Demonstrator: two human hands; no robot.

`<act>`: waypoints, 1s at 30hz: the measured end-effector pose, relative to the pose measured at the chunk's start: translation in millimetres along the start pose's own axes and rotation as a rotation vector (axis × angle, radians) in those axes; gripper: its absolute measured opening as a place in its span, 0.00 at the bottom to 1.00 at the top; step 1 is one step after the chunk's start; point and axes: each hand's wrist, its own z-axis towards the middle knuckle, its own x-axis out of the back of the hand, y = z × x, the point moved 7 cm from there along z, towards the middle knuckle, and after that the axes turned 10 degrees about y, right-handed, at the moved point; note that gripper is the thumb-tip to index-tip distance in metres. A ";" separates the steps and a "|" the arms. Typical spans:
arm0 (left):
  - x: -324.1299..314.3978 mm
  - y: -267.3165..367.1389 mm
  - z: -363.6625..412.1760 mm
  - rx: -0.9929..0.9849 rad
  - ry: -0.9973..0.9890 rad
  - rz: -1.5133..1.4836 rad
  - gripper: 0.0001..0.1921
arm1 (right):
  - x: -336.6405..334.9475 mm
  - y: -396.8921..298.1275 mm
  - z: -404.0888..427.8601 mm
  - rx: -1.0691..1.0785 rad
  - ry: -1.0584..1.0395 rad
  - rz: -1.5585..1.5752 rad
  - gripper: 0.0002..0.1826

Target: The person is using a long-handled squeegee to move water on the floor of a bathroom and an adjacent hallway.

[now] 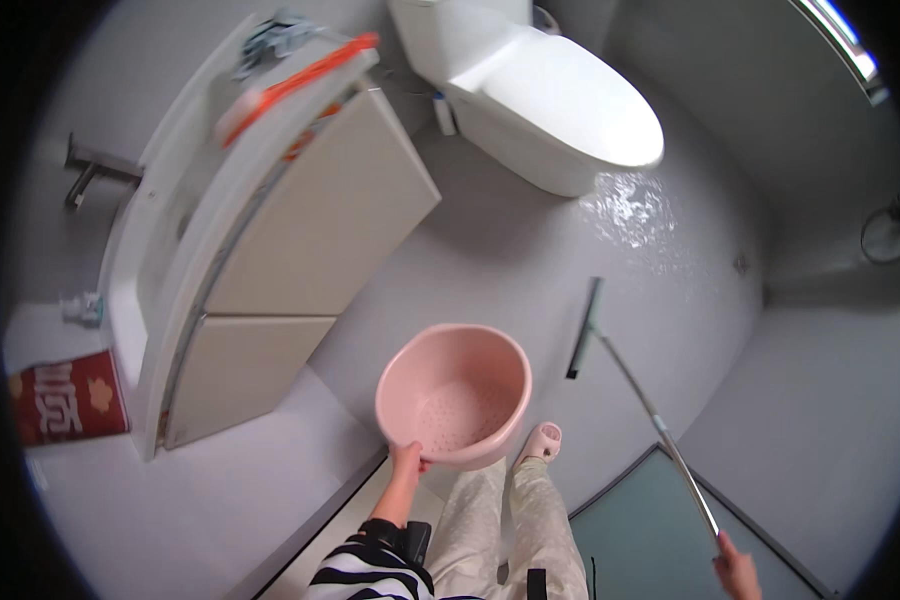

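Observation:
My left hand (407, 455) grips the near rim of a pink plastic basin (465, 397), which it holds tilted in front of my legs. Its inside is in view and nothing lies in it. At the lower right, my right hand (738, 571) is closed around the metal pole of a floor squeegee (664, 431). The squeegee's long blade (586, 330) rests on the grey floor to the right of the basin.
A white toilet (570, 105) with its lid down stands ahead, with wet, shiny floor (634, 210) by its front. On the left is a sink cabinet (322, 202), an orange-handled brush (307, 79) on its basin edge. A greenish door panel (652, 517) is at lower right.

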 end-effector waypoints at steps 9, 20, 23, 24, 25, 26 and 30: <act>156.2 -57.1 6.3 0.144 0.196 -0.502 0.14 | -0.3 -204.0 198.0 0.400 -0.326 -0.317 0.26; 196.9 -107.7 -8.6 0.173 0.317 -0.711 0.09 | -204.6 -397.2 270.8 0.623 -0.437 -0.018 0.24; 194.8 -110.6 7.1 0.150 0.262 -0.815 0.11 | -248.5 -384.1 279.2 0.457 -0.438 -0.113 0.24; 197.7 -108.0 6.0 0.169 0.297 -0.803 0.11 | -249.0 -373.2 280.2 0.438 -0.471 -0.093 0.24; 204.4 -114.9 10.9 0.191 0.320 -0.767 0.09 | -234.3 -360.3 280.4 0.423 -0.443 -0.145 0.23; 203.3 -122.9 23.7 0.229 0.280 -0.784 0.16 | -228.6 -318.3 295.4 0.377 -0.442 -0.194 0.22; 212.5 -127.8 21.6 0.242 0.278 -0.683 0.13 | -147.6 -197.9 251.2 0.162 -0.366 -0.279 0.23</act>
